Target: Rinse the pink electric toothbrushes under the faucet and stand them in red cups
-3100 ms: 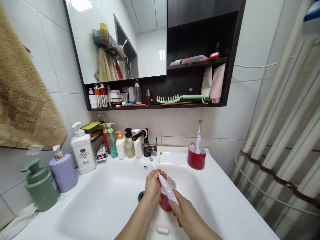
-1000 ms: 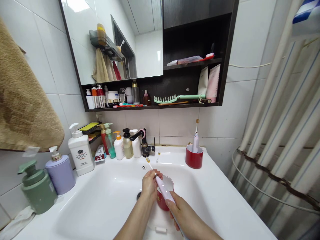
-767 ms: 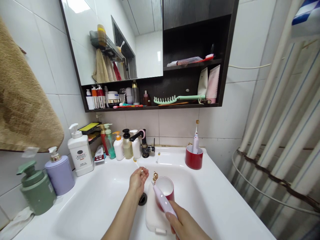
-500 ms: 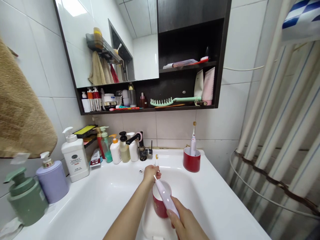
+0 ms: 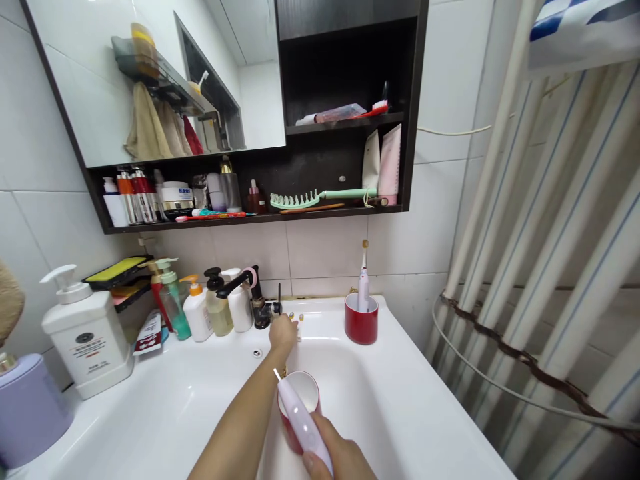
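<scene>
My right hand [image 5: 337,450] is wrapped around a pale lilac electric toothbrush handle [image 5: 306,423], its bare metal shaft pointing up and left. Under the handle, a red cup [image 5: 310,385] with a white inside stands in the sink basin. My left hand [image 5: 283,333] reaches to the back ledge beside the black faucet [image 5: 260,303]. Its fingers are closed and partly hidden, at a white toothbrush head [image 5: 300,329]. The tip of a second brush head [image 5: 291,316] shows just behind the hand. A lilac electric toothbrush [image 5: 363,287] with its head on stands in another red cup [image 5: 361,327].
Several pump bottles [image 5: 197,310] line the ledge left of the faucet. A large white bottle [image 5: 87,340] and a purple dispenser [image 5: 30,410] stand at the left. Above hangs a dark mirror cabinet [image 5: 345,210] with a green hairbrush [image 5: 300,200]. White pipes [image 5: 540,247] run at the right.
My left hand has moved away from me, from above the basin to the back ledge with the brush head. A second brush head now shows. The view has shifted right.
</scene>
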Available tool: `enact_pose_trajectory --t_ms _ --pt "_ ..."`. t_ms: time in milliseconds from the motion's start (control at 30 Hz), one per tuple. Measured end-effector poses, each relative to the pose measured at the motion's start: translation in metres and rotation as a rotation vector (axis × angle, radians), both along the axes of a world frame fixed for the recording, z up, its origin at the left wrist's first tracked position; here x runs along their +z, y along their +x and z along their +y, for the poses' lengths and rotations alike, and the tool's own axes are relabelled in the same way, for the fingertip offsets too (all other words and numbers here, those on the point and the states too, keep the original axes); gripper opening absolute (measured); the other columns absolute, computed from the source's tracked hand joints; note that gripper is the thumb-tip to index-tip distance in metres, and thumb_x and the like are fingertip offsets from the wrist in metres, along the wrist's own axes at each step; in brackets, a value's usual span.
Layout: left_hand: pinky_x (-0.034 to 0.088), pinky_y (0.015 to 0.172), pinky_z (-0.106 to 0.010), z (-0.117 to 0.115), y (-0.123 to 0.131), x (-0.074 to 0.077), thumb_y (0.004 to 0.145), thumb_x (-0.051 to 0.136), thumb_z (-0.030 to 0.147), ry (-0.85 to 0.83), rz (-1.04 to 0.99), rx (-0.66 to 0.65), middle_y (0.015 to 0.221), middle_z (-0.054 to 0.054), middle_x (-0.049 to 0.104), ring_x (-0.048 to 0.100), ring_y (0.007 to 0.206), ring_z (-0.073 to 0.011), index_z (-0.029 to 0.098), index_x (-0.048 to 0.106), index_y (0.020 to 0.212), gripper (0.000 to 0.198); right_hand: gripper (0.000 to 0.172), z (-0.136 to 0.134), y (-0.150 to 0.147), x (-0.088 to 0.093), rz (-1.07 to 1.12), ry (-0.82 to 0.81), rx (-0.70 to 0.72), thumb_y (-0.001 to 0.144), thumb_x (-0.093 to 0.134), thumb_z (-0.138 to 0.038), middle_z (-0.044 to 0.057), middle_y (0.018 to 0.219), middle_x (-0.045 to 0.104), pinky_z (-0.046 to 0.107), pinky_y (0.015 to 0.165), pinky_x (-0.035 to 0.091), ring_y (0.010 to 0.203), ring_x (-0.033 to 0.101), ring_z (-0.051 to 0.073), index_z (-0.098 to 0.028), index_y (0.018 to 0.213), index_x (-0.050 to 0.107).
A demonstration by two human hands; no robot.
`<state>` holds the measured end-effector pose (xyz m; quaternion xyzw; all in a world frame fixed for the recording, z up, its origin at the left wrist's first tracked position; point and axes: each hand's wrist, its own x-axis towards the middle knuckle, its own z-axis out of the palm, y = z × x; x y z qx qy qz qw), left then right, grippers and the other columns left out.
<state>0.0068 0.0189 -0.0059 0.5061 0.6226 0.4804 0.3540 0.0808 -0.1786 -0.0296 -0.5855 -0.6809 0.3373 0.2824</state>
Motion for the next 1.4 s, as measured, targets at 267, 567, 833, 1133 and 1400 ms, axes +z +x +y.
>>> enact_pose_trajectory --t_ms 267,567,833,1133,1400 --pt "0.029 0.079 -0.033 -0.01 -0.017 0.0 0.047 0.051 -0.003 -0.063 -0.019 -0.011 0.06 -0.01 0.054 0.042 0.098 -0.0262 0.017 0.026 0.031 0.036 0.038 -0.001 0.001 0.001 0.014 0.035 0.001 0.069 0.036 -0.03 0.003 0.068 0.057 0.021 0.052 0.033 0.056 0.049 0.014 -0.019 0.105 0.039" --pt "0.042 0.051 -0.022 -0.08 -0.054 0.024 0.062 0.05 0.017 -0.26 -0.361 -0.215 0.046 0.0 0.05 0.053 0.049 -0.0113 0.015 0.044 0.052 0.012 0.034 -0.01 -0.005 0.02 0.164 0.082 -0.052 0.07 0.032 -0.028 0.002 0.06 0.052 0.024 0.053 0.036 0.053 0.048 0.014 -0.015 0.099 0.041" --pt "0.044 0.051 -0.019 -0.129 -0.051 0.02 0.063 0.053 0.016 -0.314 -0.937 -0.204 0.056 -0.004 0.058 0.056 0.05 -0.0104 0.013 0.044 0.063 0.01 0.028 -0.017 -0.015 0.022 0.264 0.008 -0.005 0.072 0.029 -0.028 -0.004 0.051 0.041 0.021 0.045 0.034 0.037 0.036 0.007 -0.012 0.091 0.042" --pt "0.044 0.046 -0.019 -0.124 -0.046 0.017 0.065 0.052 0.019 -0.318 -0.987 -0.157 0.054 -0.003 0.057 0.054 0.044 -0.0091 0.011 0.045 0.064 0.01 0.025 -0.013 -0.015 0.017 0.286 -0.063 -0.015 0.072 0.03 -0.025 -0.004 0.051 0.042 0.019 0.038 0.03 0.035 0.036 0.005 -0.013 0.089 0.043" --pt "0.043 0.049 -0.019 -0.131 -0.041 0.013 0.066 0.05 0.018 -0.274 -0.932 -0.191 0.053 -0.002 0.056 0.053 0.045 -0.0085 0.013 0.043 0.062 0.01 0.027 -0.012 -0.012 0.012 0.301 -0.104 -0.033 0.072 0.03 -0.026 -0.004 0.052 0.042 0.017 0.034 0.028 0.034 0.035 0.004 -0.014 0.094 0.041"
